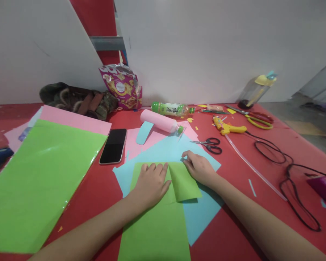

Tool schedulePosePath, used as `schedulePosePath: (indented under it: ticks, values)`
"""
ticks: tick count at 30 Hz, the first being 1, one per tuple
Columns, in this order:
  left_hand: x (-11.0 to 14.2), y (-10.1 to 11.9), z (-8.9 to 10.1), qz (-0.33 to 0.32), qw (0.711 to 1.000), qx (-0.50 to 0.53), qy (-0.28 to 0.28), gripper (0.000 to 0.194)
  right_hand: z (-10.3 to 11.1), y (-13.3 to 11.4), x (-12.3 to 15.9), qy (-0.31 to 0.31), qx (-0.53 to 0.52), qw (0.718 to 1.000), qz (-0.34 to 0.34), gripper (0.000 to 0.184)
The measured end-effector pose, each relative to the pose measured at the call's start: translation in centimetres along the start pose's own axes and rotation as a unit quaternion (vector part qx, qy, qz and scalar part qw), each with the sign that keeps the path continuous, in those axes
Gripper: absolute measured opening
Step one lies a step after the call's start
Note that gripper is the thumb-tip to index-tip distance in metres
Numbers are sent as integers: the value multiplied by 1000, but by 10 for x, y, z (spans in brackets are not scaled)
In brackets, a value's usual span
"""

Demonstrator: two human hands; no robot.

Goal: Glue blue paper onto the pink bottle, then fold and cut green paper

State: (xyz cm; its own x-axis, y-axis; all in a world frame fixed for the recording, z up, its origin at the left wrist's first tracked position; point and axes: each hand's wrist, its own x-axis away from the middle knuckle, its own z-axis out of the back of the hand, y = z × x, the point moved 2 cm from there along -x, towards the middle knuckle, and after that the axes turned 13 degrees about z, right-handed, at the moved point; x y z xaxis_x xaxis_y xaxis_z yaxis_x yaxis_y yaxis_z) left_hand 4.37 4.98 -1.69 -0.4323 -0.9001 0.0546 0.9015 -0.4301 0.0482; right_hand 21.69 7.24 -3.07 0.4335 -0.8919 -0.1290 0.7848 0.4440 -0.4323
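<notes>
Left fingers (pixel 152 169) slightly spread, flat on green paper (pixel 154 232); right fingers (pixel 189 159) half-curled near black scissors (pixel 210 145).

phone (pixel 113 146): beyond-left of my left grip (pixel 151 182) | snack bag (pixel 122 87), camouflage bundle (pixel 80 99): farther beyond | yellow-lidded tumbler (pixel 256 92): beyond-right of my right grip (pixel 201 168)

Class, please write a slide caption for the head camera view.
Left hand pressing on green paper, right hand beside its folded flap, scissors beyond.
</notes>
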Motion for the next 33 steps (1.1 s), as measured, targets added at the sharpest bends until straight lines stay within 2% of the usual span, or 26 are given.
schedulePosePath:
  ticks: [7, 12, 16, 19, 22, 25, 28, 33]
  values:
    - [4, 0, -2, 0, 1000, 20, 2, 56, 3, 0, 1, 9, -38, 999, 4, 17]
    - [7, 3, -3, 29, 999, 29, -5, 56, 9, 4, 2, 31, -171, 984, -29, 20]
    - [5, 3, -8, 60, 998, 22, 24, 53, 11, 3, 2, 32, -234, 971, -46, 25]
    - [1, 1, -13, 67, 997, 16, 29, 54, 12, -2, 2, 37, -204, 976, -57, 25]
    - [-2, -1, -18, 57, 998, 17, 1, 58, 13, -7, 3, 33, -178, 981, -67, 26]
    - [-3, -3, -20, 42, 999, 25, -24, 75, 14, -9, 4, 18, -174, 982, -74, 26]
    - [-3, -4, -20, 30, 998, 34, -43, 93, 12, -9, 6, 29, -142, 987, -68, 20]
    - [-2, -4, -22, 31, 998, 39, -41, 102, 6, -9, 9, 35, -104, 994, -27, 16]
